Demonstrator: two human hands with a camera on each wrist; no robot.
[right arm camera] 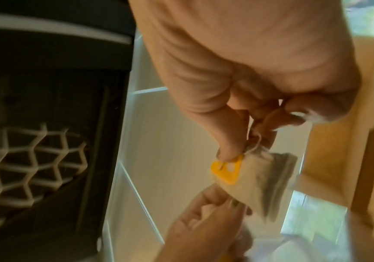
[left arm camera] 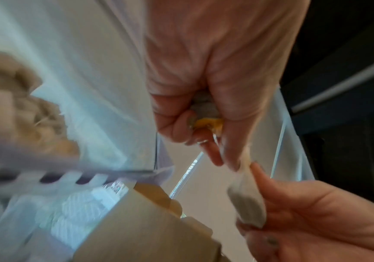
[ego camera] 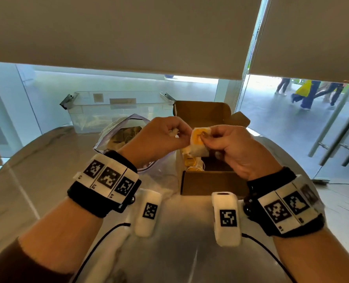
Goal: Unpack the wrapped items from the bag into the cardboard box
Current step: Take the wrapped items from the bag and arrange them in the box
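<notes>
The tea bag (ego camera: 198,142) is off-white with a yellow tag. The cardboard box (ego camera: 210,181) is plain brown. The plastic bag (ego camera: 116,129) is clear with a purple edge. The wristbands (ego camera: 106,178) are black with white blocks bearing black-and-white square codes.

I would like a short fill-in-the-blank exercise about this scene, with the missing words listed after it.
1. Both hands hold one wrapped item above the cardboard ____.
2. The item's label is ____ in colour.
3. The plastic bag lies to the ____ of the cardboard box, as the person sees it.
4. The box's lid stands ____.

Missing words: box; yellow; left; open
</notes>
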